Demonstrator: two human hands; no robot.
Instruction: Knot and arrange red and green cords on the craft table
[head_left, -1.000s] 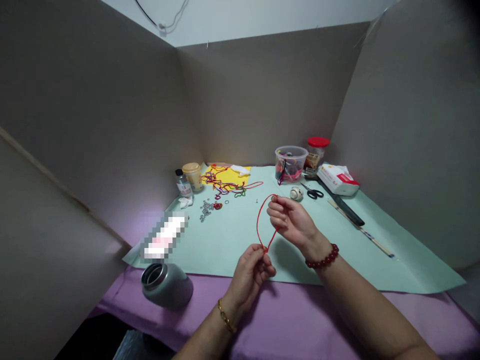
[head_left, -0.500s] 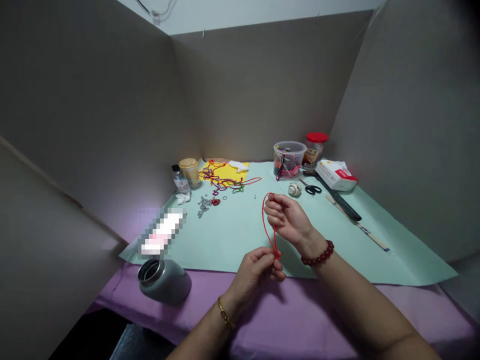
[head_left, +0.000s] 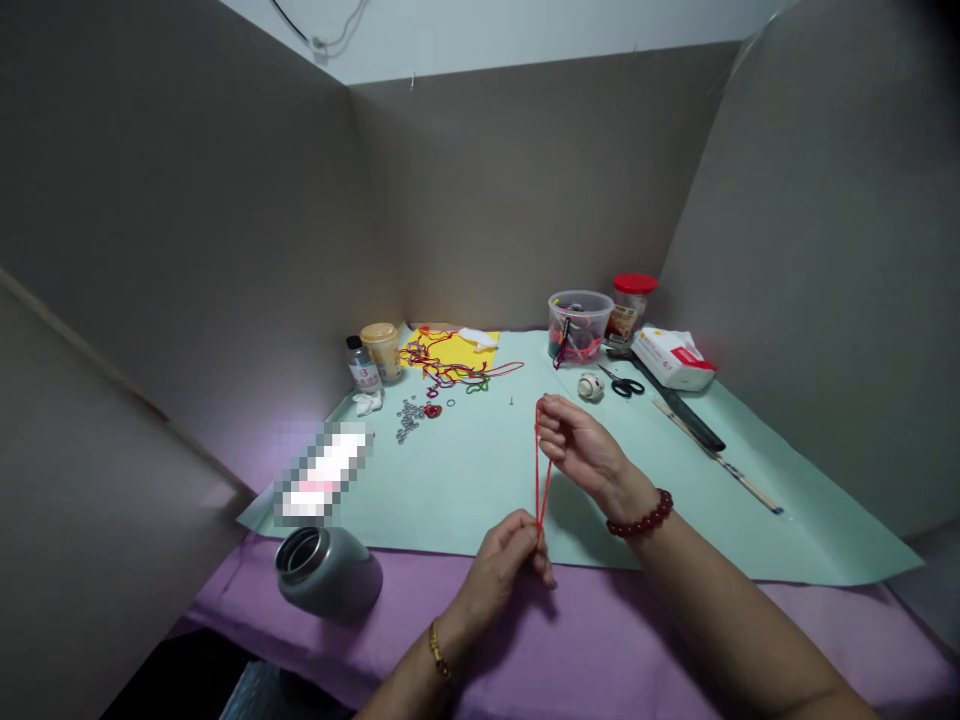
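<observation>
A thin red cord [head_left: 537, 460] is stretched upright in a narrow loop between my two hands, above the front part of the green sheet. Low down, my left hand [head_left: 516, 545] pinches the cord's lower end between thumb and forefinger. My right hand [head_left: 581, 440], higher and to the right, is closed with the top of the loop at its fingertips. Beyond the hands lie a pile of small metal rings [head_left: 409, 418] and a small coiled red and green cord [head_left: 433, 411]. Farther back, a tangle of coloured cords [head_left: 442, 365] rests partly on yellow paper [head_left: 480, 350].
An open grey bottle [head_left: 337, 575] and a pixelated bright screen [head_left: 326, 475] are at the left. Scissors [head_left: 626, 386], a white ball-like object [head_left: 590, 387], a black long-handled tool [head_left: 690, 415] and a tissue pack [head_left: 673, 360] lie right. A clear tub [head_left: 579, 325] stands behind.
My left hand has moved slightly down and left, away from the right hand. The red loop, which was bowed out and wider, is now pulled straight and narrow.
</observation>
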